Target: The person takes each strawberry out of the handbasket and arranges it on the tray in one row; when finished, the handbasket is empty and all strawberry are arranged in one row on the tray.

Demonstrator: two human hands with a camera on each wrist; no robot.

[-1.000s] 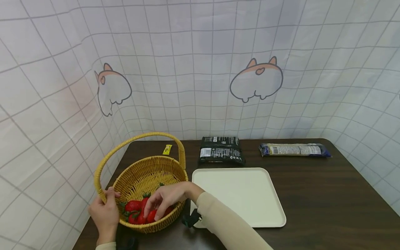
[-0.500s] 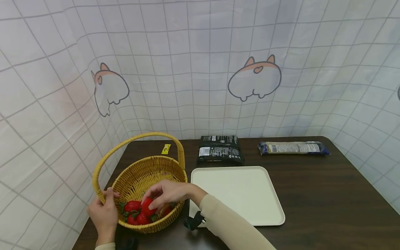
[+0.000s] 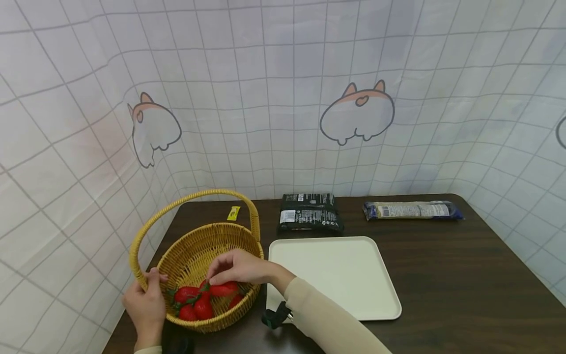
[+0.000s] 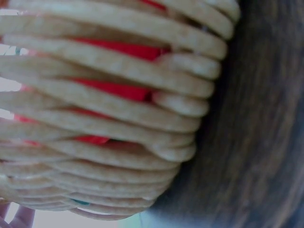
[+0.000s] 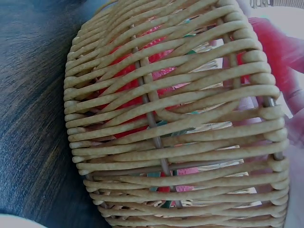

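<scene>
A yellow wicker basket [image 3: 208, 241] with a tall hoop handle stands at the left of the table. My left hand [image 3: 146, 300] grips its left side, at the foot of the handle. Inside lie several red strawberries [image 3: 203, 309] with green leaves, gathered toward the near side. My right hand [image 3: 240, 268] reaches over the right rim and pinches one strawberry [image 3: 224, 289], above the others. In the right wrist view that red strawberry [image 5: 268, 45] shows past the rim, by blurred fingers. The left wrist view shows mostly the woven wall [image 4: 109, 104], with red showing through its gaps.
A white rectangular tray [image 3: 331, 275] lies right of the basket, under my right forearm. Behind it is a black printed packet [image 3: 309, 214]. A long blue-ended packet [image 3: 411, 210] lies at the back right. A small yellow wrapper [image 3: 233, 213] sits behind the basket.
My right hand first reached down among the strawberries, then raised one a little. That strawberry has turned and shifted right in the basket. My left hand keeps its grip.
</scene>
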